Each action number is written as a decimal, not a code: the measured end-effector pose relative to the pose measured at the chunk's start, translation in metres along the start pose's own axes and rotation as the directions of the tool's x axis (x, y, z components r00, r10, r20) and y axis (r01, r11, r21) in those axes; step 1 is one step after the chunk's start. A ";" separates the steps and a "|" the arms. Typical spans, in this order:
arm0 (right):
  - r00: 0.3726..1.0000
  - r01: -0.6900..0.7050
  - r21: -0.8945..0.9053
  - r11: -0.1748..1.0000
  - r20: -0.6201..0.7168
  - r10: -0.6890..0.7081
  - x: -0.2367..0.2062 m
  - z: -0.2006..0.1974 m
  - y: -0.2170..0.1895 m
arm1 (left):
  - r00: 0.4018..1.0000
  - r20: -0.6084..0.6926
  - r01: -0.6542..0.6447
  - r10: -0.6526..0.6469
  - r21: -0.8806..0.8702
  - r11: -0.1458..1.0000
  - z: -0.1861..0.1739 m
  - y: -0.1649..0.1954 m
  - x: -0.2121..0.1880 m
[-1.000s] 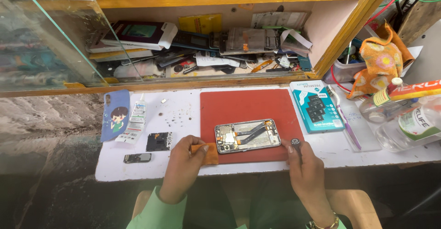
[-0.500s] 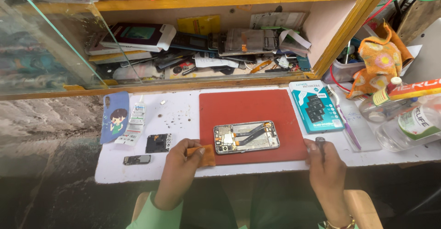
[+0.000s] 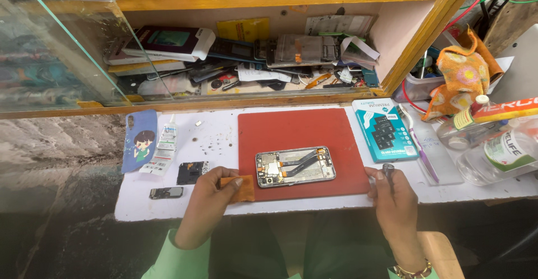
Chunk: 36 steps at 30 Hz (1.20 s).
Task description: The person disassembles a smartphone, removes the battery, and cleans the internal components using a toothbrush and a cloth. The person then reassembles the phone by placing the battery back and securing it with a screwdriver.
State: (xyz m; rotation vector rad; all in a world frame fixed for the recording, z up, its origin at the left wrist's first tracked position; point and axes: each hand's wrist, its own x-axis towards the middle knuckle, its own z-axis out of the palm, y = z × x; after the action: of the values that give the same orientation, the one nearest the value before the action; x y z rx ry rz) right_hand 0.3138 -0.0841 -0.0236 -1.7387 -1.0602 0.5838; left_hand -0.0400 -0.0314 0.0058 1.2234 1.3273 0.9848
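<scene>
Red mat (image 3: 297, 130) on the bench (image 3: 224, 136) carries the opened phone (image 3: 295, 166), long axis left to right. Left hand (image 3: 207, 206), nearer, pinches an orange pick (image 3: 240, 188) just beside the phone's left end; right hand (image 3: 395, 200) grips a small tool (image 3: 388, 170), well apart.

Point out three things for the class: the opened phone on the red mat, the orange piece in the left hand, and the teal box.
opened phone (image 3: 295, 166), head view, middle of its exposed inside.
orange piece (image 3: 245, 190), head view, its right half beside the left hand's fingers.
teal box (image 3: 384, 129), head view, centre of its front face.
</scene>
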 end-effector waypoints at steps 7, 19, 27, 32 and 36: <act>0.994 -0.011 0.691 0.723 -0.068 0.080 0.016 -0.002 0.013 | 0.993 0.102 -0.059 0.064 -0.051 0.997 0.004 0.003 0.000; 0.949 -0.284 0.890 0.355 0.314 -0.027 -0.030 0.049 0.021 | 0.914 0.401 -0.158 0.064 0.206 0.966 0.004 0.017 -0.007; 0.908 -0.183 0.737 0.651 0.381 -0.176 -0.059 0.090 -0.013 | 0.992 0.089 -0.091 0.092 -0.008 0.996 0.031 0.004 0.010; 0.903 0.053 0.536 0.842 0.334 -0.269 -0.058 0.102 -0.038 | 0.994 0.020 -0.104 0.103 0.055 0.993 0.034 0.001 0.010; 0.872 0.209 0.418 0.884 0.329 -0.361 -0.053 0.106 -0.050 | 0.981 0.001 -0.194 0.196 0.147 0.970 0.033 0.001 0.009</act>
State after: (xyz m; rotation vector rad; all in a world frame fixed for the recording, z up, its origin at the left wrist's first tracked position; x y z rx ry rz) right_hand 0.1857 -0.0704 -0.0253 -1.1208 -1.3651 0.9054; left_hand -0.0066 -0.0242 0.0014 1.4845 1.3273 1.0493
